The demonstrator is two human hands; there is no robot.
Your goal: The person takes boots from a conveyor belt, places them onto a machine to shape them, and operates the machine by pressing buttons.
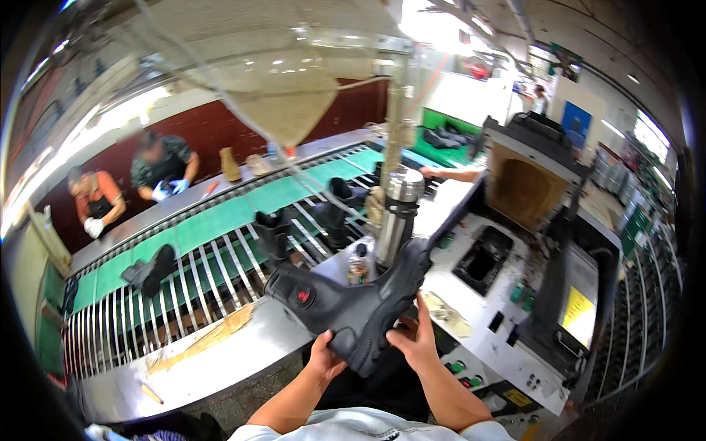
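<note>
Between my two hands I hold a black boot (346, 312) with a thick treaded sole and a small red mark on its shaft. The boot lies tilted, its shaft toward the left and its toe toward the upper right. My left hand (324, 358) grips it from below, near the heel. Against the sole presses my right hand (416, 336), its thumb and fingers on the tread. Behind the boot stand a steel flask (399, 213) and a small glass bottle (358, 264).
A roller conveyor (198, 283) with a green belt (257, 198) carries several black boots (152, 270). On my right stands a machine (482, 257) with a raised lid. Two people (162, 165) work across the conveyor. Another person's arm (452, 174) reaches in beyond the flask.
</note>
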